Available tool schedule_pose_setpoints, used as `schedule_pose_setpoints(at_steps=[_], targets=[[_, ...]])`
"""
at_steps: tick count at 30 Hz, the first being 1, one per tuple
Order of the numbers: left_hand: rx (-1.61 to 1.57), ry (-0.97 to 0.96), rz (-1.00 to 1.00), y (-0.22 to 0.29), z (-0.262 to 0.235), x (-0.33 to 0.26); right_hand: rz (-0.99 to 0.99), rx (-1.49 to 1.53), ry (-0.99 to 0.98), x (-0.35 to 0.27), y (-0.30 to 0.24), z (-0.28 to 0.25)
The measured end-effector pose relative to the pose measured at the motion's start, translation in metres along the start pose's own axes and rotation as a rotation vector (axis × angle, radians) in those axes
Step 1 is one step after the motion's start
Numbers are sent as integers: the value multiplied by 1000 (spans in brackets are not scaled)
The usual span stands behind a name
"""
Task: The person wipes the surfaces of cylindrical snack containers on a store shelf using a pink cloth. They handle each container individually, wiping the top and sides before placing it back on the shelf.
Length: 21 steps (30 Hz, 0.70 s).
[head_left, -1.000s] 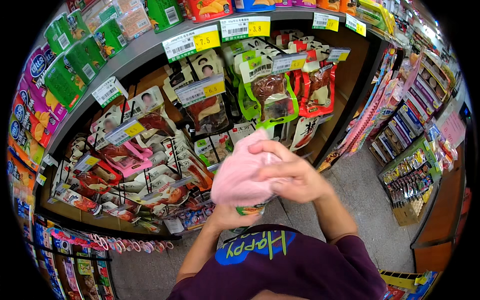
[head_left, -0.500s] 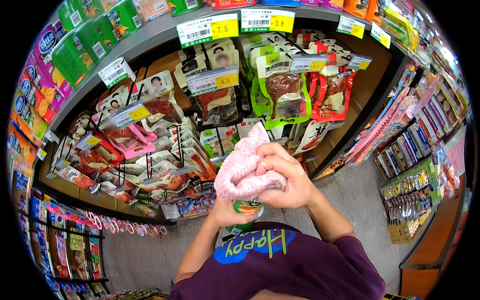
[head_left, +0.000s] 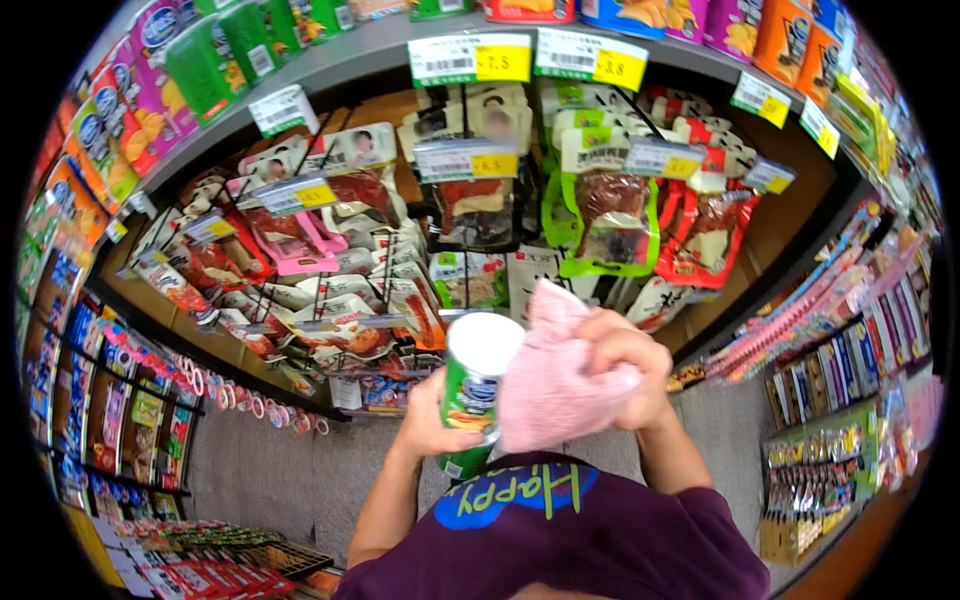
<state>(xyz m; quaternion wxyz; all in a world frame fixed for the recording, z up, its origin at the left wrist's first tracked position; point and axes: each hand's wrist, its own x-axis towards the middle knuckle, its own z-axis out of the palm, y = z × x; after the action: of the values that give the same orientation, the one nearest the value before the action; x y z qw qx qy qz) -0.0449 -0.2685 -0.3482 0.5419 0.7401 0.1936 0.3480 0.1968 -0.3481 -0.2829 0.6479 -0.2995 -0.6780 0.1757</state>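
In my left hand (head_left: 428, 418) I hold a green chip canister (head_left: 472, 388) with a white lid, tilted so that its lid points up and away from me. The fingers wrap round its left side. My right hand (head_left: 632, 365) grips a pink cloth (head_left: 556, 385), bunched at the top and hanging down. The cloth is just to the right of the canister, partly over its right edge; whether they touch I cannot tell. Beyond both hands, packaged meat snacks hang on hooks, among them a green-edged pack (head_left: 608, 215) and a red pack (head_left: 706, 235).
A shelf edge (head_left: 380, 58) with price tags runs across the top, with green canisters (head_left: 205, 68) standing on it. Hair accessories (head_left: 255, 400) hang at the lower left. Hanging goods (head_left: 815, 285) line the right side. Grey floor (head_left: 290, 470) lies beneath me.
The pink cloth has come off the canister's top and moved right with my right hand, so the white lid shows. The view has shifted, and the shelves sit further right in it.
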Motion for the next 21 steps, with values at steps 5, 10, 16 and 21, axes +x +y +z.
schedule_pose_setpoints(at_steps=[5, 10, 16, 21], targets=[[-90, 365, 184, 73, -44, -11, 265, 28, 145, -25, 12, -19], [200, 657, 603, 197, -75, 40, 386, -13, 65, -44, 22, -15], [304, 662, 745, 295, -141, 172, 428, -127, 97, -54, 20, -13], [544, 917, 659, 286, -152, 260, 486, -255, 185, -67, 17, -16]])
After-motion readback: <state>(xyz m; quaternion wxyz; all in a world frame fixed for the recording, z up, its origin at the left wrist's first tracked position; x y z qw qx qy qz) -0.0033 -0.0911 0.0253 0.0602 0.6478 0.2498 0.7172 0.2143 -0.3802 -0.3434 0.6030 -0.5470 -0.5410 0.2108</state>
